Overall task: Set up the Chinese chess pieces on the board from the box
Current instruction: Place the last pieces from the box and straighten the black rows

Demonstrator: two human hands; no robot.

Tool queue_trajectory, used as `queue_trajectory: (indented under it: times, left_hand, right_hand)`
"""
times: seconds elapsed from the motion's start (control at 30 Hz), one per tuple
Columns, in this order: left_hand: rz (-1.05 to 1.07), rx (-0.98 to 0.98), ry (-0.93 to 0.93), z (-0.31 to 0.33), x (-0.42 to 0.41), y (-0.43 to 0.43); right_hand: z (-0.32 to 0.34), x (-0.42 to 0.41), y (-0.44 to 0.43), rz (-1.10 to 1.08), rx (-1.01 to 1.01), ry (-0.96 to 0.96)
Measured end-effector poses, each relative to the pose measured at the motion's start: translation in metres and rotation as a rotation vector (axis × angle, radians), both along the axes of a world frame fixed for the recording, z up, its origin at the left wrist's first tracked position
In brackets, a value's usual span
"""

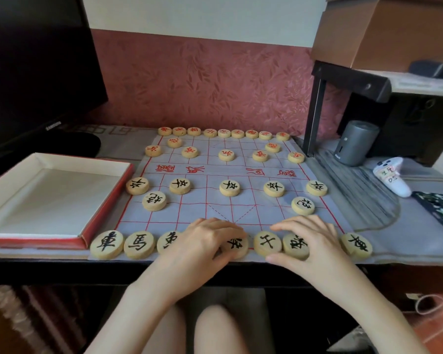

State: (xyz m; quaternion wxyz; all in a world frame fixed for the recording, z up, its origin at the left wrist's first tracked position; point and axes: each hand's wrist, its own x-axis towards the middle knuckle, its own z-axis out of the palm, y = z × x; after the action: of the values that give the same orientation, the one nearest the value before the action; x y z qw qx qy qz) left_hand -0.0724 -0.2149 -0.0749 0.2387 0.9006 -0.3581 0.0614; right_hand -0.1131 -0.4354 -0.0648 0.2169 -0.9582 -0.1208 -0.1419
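Matt wooden pieces lie on a thin, slightly creased cloth board.

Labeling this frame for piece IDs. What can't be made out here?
- Head view: near-row pieces under the left hand and right hand, covered or partly covered.
- Far red row: characters too small and blurred.
- Cardboard box: cut off by the top edge.
- Whether fingers grip any piece: unclear.

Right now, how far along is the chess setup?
Nearly done. The box is empty, the red pieces fill the far side, and the black soldiers and cannons are placed. Left hand and right hand rest on the near row, apparently straightening it; only that tidying seems left.
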Motion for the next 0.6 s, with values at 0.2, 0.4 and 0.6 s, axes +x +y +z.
queue_trajectory:
  times: [0.2,0.4,0.6]
  left_hand:
    - [0.027,-0.014,0.009,0.001,-0.001,-0.004]
    - [0.124,0.001,-0.028,0.006,-0.006,-0.013]
    - [0.148,-0.013,-0.028,0.002,-0.002,-0.013]
  right_hand:
    - [-0.005,0.007,0.009,0.005,-0.035,-0.070]
    - [0.000,0.001,0.004,0.122,0.030,0.091]
    - [-0.004,0.001,0.008,0.163,0.045,0.092]
